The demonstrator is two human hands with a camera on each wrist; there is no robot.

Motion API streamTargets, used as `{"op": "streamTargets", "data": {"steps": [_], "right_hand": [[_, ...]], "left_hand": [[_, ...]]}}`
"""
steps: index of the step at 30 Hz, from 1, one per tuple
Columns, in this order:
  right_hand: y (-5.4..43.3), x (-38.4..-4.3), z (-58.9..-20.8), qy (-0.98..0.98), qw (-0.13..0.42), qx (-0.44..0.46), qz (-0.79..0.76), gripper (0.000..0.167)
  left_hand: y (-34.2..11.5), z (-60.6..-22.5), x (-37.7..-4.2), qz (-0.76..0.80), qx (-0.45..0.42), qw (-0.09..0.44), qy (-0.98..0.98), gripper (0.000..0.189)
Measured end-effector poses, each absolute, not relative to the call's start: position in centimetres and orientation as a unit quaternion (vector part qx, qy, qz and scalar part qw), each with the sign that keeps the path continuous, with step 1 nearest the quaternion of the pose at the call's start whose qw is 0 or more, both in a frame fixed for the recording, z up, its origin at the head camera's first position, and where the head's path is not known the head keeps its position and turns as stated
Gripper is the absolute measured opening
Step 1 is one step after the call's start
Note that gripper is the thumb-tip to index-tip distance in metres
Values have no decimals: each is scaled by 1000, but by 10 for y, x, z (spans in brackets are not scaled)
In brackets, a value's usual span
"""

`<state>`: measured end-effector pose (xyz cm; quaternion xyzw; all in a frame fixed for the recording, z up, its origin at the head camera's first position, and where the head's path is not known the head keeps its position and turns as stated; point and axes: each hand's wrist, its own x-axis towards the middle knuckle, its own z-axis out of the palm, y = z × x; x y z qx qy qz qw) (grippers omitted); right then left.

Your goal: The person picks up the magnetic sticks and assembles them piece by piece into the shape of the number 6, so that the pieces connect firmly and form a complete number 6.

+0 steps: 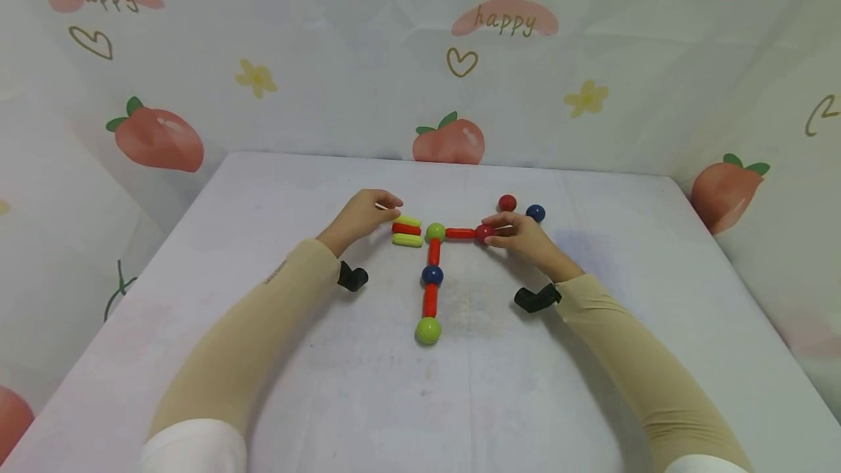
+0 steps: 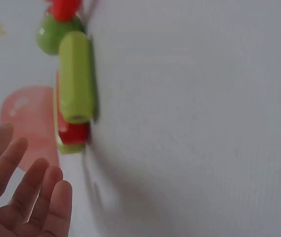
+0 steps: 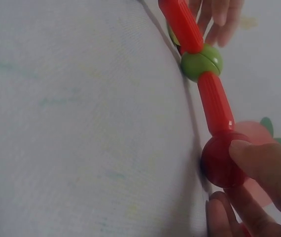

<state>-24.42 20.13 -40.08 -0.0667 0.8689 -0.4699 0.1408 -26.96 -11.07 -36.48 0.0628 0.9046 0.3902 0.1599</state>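
My right hand (image 1: pixel 523 238) pinches a red ball (image 3: pixel 223 160) between thumb and fingers. That ball joins a red rod (image 1: pixel 460 233), whose other end meets a green ball (image 1: pixel 436 232). From the green ball a second red rod (image 1: pixel 434 252) runs toward me to a blue ball (image 1: pixel 432 275), then another red rod (image 1: pixel 430 301) and a green ball (image 1: pixel 428 331). My left hand (image 1: pixel 365 216) hovers beside a small group of loose rods, its fingers relaxed and holding nothing. The group has a red rod (image 1: pixel 406 228) lying between yellow-green ones, the nearer yellow-green rod (image 2: pixel 76 79) showing large in the left wrist view.
Behind my right hand lie a loose red ball (image 1: pixel 507 203) and a loose blue ball (image 1: pixel 535 212). The white table (image 1: pixel 315 400) ends at a patterned backdrop (image 1: pixel 355 57). Black wrist mounts (image 1: pixel 537 299) stick out under both forearms.
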Motion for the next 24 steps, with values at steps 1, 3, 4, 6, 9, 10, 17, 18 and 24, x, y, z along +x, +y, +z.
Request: {"op": "streamTargets", "data": {"steps": [1, 3, 4, 6, 9, 10, 17, 18, 24], "right_hand": [[201, -244, -401, 869, 141, -65, -470, 38], [201, -243, -400, 869, 140, -66, -470, 37], [201, -243, -400, 869, 140, -67, -470, 38], [200, -243, -399, 869, 140, -68, -470, 38], [200, -243, -399, 869, 141, -70, -469, 37], [200, -244, -399, 869, 141, -70, -469, 37], [202, -244, -400, 868, 140, -74, -470, 37], [202, -244, -400, 869, 141, -74, -469, 37], [201, -243, -400, 868, 143, -74, -470, 37]], "left_hand": [[-111, -367, -272, 382, 59, 164, 908, 32], [-111, -369, -276, 369, 51, 176, 911, 32], [-110, -370, -278, 365, 46, 183, 912, 31], [-110, -371, -281, 358, 39, 197, 912, 31], [-110, -373, -285, 354, 33, 209, 911, 30], [-110, -374, -286, 353, 32, 211, 911, 30], [-108, -377, -290, 336, 38, 222, 915, 28], [-107, -377, -291, 334, 37, 221, 915, 28], [-106, -380, -291, 329, 41, 210, 920, 26]]}}
